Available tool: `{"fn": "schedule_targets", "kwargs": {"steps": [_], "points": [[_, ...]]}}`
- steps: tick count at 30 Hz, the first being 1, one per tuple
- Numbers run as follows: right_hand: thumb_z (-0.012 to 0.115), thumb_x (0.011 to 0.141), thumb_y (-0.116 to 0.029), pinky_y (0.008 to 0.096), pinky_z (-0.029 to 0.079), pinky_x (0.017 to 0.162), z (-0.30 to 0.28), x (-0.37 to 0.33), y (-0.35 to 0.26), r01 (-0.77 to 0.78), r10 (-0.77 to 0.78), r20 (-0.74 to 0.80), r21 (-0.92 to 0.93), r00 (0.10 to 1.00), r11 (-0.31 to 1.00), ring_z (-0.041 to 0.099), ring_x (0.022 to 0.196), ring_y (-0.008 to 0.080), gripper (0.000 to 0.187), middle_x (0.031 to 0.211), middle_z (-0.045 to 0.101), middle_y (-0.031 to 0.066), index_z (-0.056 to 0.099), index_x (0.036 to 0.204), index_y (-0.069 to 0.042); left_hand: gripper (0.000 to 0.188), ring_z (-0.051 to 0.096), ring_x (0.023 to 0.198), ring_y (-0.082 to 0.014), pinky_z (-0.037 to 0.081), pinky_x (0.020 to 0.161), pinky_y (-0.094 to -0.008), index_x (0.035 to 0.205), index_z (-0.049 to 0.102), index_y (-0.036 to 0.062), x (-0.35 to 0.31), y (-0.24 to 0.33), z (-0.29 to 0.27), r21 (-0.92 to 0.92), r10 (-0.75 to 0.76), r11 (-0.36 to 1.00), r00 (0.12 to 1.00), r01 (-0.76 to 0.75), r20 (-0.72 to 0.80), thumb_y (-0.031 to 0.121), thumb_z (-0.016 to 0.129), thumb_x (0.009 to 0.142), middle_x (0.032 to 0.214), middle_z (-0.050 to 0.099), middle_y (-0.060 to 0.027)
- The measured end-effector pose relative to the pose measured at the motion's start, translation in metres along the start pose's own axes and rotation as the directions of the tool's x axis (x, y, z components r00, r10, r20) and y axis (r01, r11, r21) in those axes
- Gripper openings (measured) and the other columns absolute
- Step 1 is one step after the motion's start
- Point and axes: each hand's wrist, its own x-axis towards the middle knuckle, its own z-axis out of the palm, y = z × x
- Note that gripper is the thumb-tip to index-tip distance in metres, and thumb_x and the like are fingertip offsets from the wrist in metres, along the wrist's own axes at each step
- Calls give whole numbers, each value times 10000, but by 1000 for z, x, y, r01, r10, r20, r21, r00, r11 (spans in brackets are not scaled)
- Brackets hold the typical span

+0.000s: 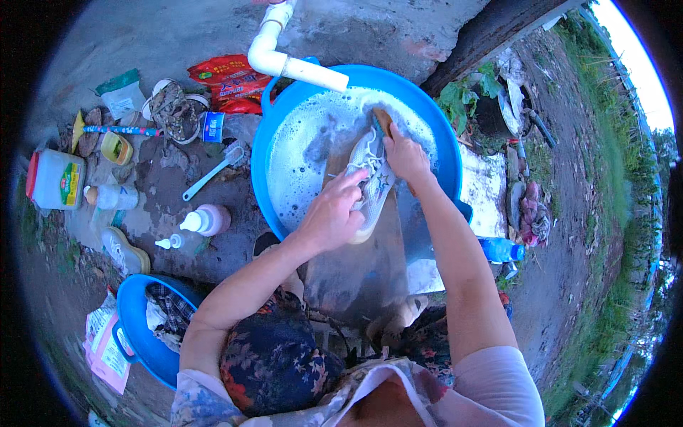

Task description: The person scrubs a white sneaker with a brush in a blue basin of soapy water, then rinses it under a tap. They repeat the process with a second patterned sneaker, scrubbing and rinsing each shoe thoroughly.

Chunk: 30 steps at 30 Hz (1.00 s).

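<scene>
A white lace-up sneaker [377, 186] with a star pattern on its side lies on a wooden board [356, 277], which slopes into a blue basin [259, 164] of sudsy water. My left hand [331, 213] is closed on the sneaker's left side, fingers bent at its opening. In my right hand [409, 155] is a wooden scrub brush [383, 119], gripped by its back, against the sneaker's right side near the toe. My palm and fingers partly hide the brush.
A white drain pipe [313, 72] juts over the basin's far rim. To the left lie a long-handled brush [213, 169], a pink bottle [206, 220], another sneaker [124, 250] and a plastic tub [57, 179]. A smaller blue basin [135, 313] holds cloth. A blue bottle [501, 250] lies at right.
</scene>
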Motion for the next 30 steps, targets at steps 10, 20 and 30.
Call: {"fn": "schedule_targets", "kwargs": {"steps": [10,20,30], "points": [[408,916,-390,504,445,846,-12,-33,-22,-155,145,67,174,987,973,582,938,447,523,988,611,269,343,1388,-174,803,276,1325,-363,218,1094,-384,1369,209,-78,-14,-5,4,-158,-310,944,941,288,-136,175,630,734,1413,260,-271],[464,912,-306,444,508,642,-66,-56,-8,-98,107,-2,381,994,919,644,755,358,468,939,641,202,417,1349,-145,316,516,1146,-323,424,961,-377,1024,626,-13,-11,-13,-19,80,-75,991,945,105,-320,-64,450,766,1160,581,-179],[399,918,-250,502,469,791,-4,9,-8,133,-110,177,-124,978,983,599,923,400,508,1076,597,241,304,1393,-97,141,541,950,-312,462,816,-409,801,642,33,-7,-17,-6,479,161,872,984,-104,-81,138,571,739,886,596,-160]]}}
